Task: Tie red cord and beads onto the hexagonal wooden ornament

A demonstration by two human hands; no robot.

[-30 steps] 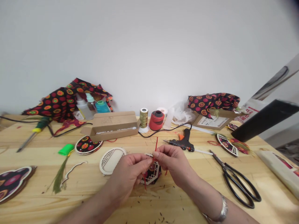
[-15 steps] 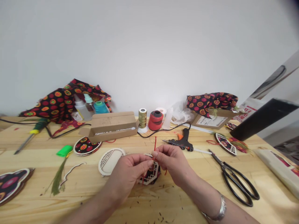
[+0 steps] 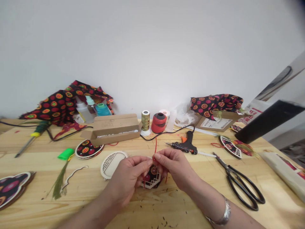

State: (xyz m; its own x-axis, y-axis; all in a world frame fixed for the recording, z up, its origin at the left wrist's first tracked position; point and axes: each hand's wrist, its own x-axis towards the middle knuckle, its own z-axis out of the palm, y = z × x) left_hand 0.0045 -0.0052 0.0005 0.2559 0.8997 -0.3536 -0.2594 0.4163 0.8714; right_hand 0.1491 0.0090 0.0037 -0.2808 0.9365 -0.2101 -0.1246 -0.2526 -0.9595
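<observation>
Above a lattice-edged ornament (image 3: 154, 178) with dark patterned fabric, my two hands work close together. My right hand (image 3: 175, 166) pinches a red cord (image 3: 156, 145) between thumb and index finger; the cord's end sticks up above the fingertips. Closed in a pinch, my left hand (image 3: 133, 173) is just left of it, at the ornament's upper edge, with a strand of red cord hanging below. The fingers hide the knot area and part of the ornament. A round pale wooden frame (image 3: 108, 173) lies partly behind my left hand.
Black-handled scissors (image 3: 245, 184) and a glue gun (image 3: 187, 144) lie to the right. Behind stand thread spools (image 3: 159, 123) and an open cardboard box (image 3: 116, 136). A green tassel (image 3: 60, 183), a screwdriver (image 3: 30, 140) and a fabric-covered piece (image 3: 11, 189) are at left.
My right hand and the upright cord end have shifted slightly left. My left fingertips have also moved a little left, and more of the ornament's fabric shows between the hands.
</observation>
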